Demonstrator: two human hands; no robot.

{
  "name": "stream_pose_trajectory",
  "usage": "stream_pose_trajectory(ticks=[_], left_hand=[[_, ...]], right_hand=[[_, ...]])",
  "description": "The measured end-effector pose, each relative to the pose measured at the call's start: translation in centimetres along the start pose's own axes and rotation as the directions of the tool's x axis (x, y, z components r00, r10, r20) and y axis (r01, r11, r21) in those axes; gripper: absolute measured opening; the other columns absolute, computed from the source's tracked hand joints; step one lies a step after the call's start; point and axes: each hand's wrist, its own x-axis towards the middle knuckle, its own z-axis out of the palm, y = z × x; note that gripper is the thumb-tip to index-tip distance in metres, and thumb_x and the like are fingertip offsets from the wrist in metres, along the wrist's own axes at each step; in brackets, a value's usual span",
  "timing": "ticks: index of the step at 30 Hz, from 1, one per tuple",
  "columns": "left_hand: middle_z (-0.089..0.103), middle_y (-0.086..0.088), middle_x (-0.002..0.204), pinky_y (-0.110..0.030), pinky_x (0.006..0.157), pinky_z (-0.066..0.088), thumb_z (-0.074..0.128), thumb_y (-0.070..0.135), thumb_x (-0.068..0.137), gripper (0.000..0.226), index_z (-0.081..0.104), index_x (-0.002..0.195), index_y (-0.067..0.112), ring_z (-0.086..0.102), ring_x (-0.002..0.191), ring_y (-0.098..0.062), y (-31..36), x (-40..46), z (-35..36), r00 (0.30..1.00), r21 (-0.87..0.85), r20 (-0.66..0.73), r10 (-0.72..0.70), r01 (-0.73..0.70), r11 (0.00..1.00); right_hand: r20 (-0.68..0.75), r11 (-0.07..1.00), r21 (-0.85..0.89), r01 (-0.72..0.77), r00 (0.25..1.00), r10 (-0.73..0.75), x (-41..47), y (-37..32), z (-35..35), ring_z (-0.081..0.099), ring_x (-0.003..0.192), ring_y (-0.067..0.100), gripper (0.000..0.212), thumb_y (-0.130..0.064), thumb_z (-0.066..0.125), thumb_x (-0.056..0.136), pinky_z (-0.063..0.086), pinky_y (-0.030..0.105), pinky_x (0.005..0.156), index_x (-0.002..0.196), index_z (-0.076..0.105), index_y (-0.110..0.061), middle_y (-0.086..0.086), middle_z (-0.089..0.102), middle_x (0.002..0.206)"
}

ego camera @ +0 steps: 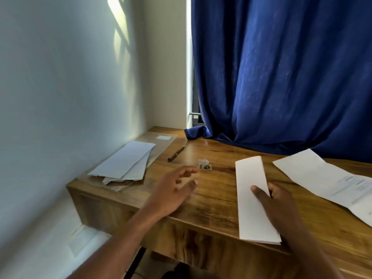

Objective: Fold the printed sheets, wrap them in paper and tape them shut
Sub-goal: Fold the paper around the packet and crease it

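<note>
Our right hand (pixel 279 202) has its grip on the folded sheet (pixel 254 200), thumb on top and fingers curled under its right edge, so the sheet lies lengthwise on the table (pixel 213 200) with its near end over the front edge. Our left hand (pixel 174 189) hangs above the wood well to the left of that grip, fingers spread and loose, holding nothing; it is blurred, so we cannot say just where it points. We judge the folding of this sheet done and the wrapping not yet begun. Far left of the grip, against the wall (pixel 66 97), lies a stack of pale papers (pixel 128 162) on a clear plastic sleeve (pixel 161 141), which we take for the wrapping stock; the next move would call for one leaf drawn from it and laid flat beside the grip, with the folded sheet kept shut meanwhile. Beyond the left hand sits a small tape roll (pixel 205 165), and past it a pen (pixel 176 153). Just right of the grip lies a creased printed sheet (pixel 326 182), opened out, perhaps next to fold. The table is grained wood set in a corner, with a blue curtain (pixel 281 73) pooling on its far side.
</note>
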Motion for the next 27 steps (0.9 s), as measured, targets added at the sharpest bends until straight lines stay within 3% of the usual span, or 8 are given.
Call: stream_pose_trajectory(ticks=[4, 7, 10, 14, 19, 25, 27], left_hand=[[0.068, 0.022, 0.121, -0.029, 0.087, 0.057, 0.07, 0.039, 0.095, 0.024, 0.068, 0.119, 0.041, 0.064, 0.107, 0.003, -2.2, 3.4, -6.4, 0.981, 0.225, -0.196, -0.01, 0.054, 0.973], [0.071, 0.01, 0.124, -0.032, 0.09, 0.053, 0.073, 0.04, 0.093, 0.027, 0.069, 0.119, 0.033, 0.067, 0.109, -0.013, -5.2, 5.7, -11.0, 0.959, 0.409, -0.271, -0.089, 0.198, 0.891], [0.066, 0.0, 0.135, -0.038, 0.102, 0.048, 0.073, 0.047, 0.091, 0.043, 0.064, 0.128, 0.028, 0.062, 0.122, -0.022, -8.3, 7.3, -13.8, 0.932, 0.558, -0.269, -0.243, 0.357, 0.749], [0.057, 0.002, 0.145, -0.045, 0.107, 0.044, 0.067, 0.078, 0.078, 0.075, 0.057, 0.135, 0.031, 0.052, 0.133, -0.024, -12.1, 8.0, -14.8, 0.852, 0.663, -0.212, -0.479, 0.486, 0.569], [0.063, 0.002, 0.137, -0.04, 0.1, 0.047, 0.067, 0.073, 0.082, 0.058, 0.064, 0.123, 0.032, 0.057, 0.125, -0.022, -13.1, 8.4, -14.9, 0.878, 0.686, -0.238, -0.416, 0.455, 0.568], [0.077, 0.001, 0.107, -0.033, 0.083, 0.056, 0.067, 0.049, 0.086, 0.025, 0.077, 0.098, 0.031, 0.069, 0.094, -0.02, -12.0, 8.2, -15.1, 0.921, 0.756, -0.273, -0.279, 0.384, 0.529], [0.078, -0.004, 0.098, -0.032, 0.078, 0.056, 0.065, 0.042, 0.088, 0.023, 0.079, 0.093, 0.024, 0.07, 0.086, -0.024, -10.8, 7.9, -15.3, 0.931, 0.774, -0.288, -0.226, 0.365, 0.517]], right_hand=[[0.009, 1.0, 0.028, 0.006, 1.0, -0.006, 0.0, 0.3, 0.0, 0.064, 0.08, 0.013, 0.039, -0.04, 0.059, 0.098, 0.046, 0.023, 0.057, 0.127, 0.061, -0.014, 0.0, 0.065, 0.102], [0.014, 0.999, 0.042, 0.011, 1.0, -0.012, 0.0, 0.4, 0.2, 0.062, 0.079, 0.012, 0.038, -0.039, 0.06, 0.098, 0.045, 0.022, 0.057, 0.126, 0.061, -0.014, 0.0, 0.064, 0.103], [0.014, 0.998, 0.067, 0.006, 1.0, -0.007, 0.0, 0.4, 0.2, 0.063, 0.079, 0.013, 0.036, -0.039, 0.061, 0.098, 0.045, 0.022, 0.057, 0.124, 0.061, -0.015, -0.003, 0.063, 0.099], [0.011, 0.997, 0.079, 0.004, 1.0, -0.005, 0.0, 0.4, 0.2, 0.063, 0.079, 0.013, 0.032, -0.039, 0.061, 0.097, 0.045, 0.021, 0.057, 0.121, 0.062, -0.017, -0.004, 0.064, 0.098], [0.014, 0.993, 0.117, 0.015, 1.0, -0.016, 0.0, 0.5, 0.2, 0.065, 0.08, 0.014, 0.024, -0.036, 0.063, 0.097, 0.047, 0.022, 0.058, 0.114, 0.063, -0.019, -0.006, 0.065, 0.094], [0.02, 0.995, 0.098, 0.006, 1.0, -0.008, -0.1, 0.2, 0.1, 0.065, 0.08, 0.013, 0.026, -0.037, 0.063, 0.097, 0.046, 0.02, 0.057, 0.115, 0.062, -0.019, -0.002, 0.066, 0.099], [0.022, 0.995, 0.1, 0.006, 1.0, -0.008, -0.3, 0.0, 0.0, 0.065, 0.081, 0.013, 0.028, -0.037, 0.063, 0.097, 0.046, 0.02, 0.058, 0.118, 0.063, -0.018, -0.002, 0.067, 0.101]])
